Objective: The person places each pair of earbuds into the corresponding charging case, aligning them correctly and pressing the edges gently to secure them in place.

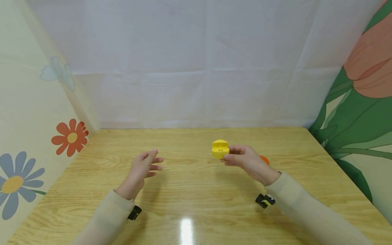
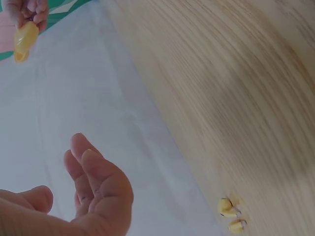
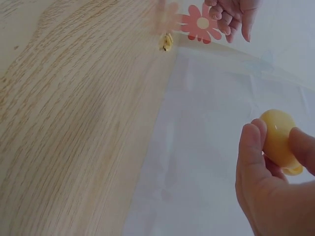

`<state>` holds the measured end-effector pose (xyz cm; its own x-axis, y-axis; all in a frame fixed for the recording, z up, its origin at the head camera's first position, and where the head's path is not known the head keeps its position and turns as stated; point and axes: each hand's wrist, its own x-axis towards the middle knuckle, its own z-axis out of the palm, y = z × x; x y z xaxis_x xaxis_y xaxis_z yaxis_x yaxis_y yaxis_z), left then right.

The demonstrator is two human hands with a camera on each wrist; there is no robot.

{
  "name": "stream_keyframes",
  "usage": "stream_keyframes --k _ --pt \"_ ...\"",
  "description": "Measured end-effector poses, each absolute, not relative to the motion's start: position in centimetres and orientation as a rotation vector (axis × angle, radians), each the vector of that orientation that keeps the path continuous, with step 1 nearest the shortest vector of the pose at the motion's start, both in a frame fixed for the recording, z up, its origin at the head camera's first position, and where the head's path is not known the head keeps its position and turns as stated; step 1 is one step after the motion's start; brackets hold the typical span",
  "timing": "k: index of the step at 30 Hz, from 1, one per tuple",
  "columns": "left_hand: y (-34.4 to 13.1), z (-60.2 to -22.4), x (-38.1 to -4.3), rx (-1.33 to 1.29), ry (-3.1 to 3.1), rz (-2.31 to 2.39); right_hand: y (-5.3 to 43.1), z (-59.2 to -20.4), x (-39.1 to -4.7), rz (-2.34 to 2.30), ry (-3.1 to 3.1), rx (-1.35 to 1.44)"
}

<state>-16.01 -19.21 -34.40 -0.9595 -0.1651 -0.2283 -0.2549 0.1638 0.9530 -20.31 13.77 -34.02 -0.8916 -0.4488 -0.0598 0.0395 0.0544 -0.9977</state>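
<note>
Between thumb and fingers, my right hand [image 1: 246,161] pinches a yellow earbud case [image 1: 219,154], held up over the table with its lid raised. Its rounded yellow shell [image 3: 278,135] shows in the right wrist view. My left hand [image 1: 138,172] hovers over the table's left part, fingers spread and nothing in it. Two small yellow earbuds [image 2: 237,226] lie on the wood in the left wrist view, beyond the left hand; the head view does not show them, as that hand covers the spot.
A wooden table [image 1: 186,190] spans the area under both hands. Partly hidden behind the right wrist is a round orange thing [image 1: 264,160]. White sheeting [image 1: 190,68] hangs along the back edge, and flower-patterned walls flank both sides.
</note>
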Motion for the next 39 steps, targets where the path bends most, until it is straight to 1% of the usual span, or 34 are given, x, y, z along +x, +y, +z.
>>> stream_keyframes --k 17,39 --pt "-21.8 -35.3 -16.1 -0.491 2.355 1.9 13.6 -34.0 -20.3 -1.917 1.959 -0.415" --pt "-24.5 -36.5 -17.1 -0.55 2.305 1.859 13.5 -33.8 -20.4 -1.904 1.976 -0.377"
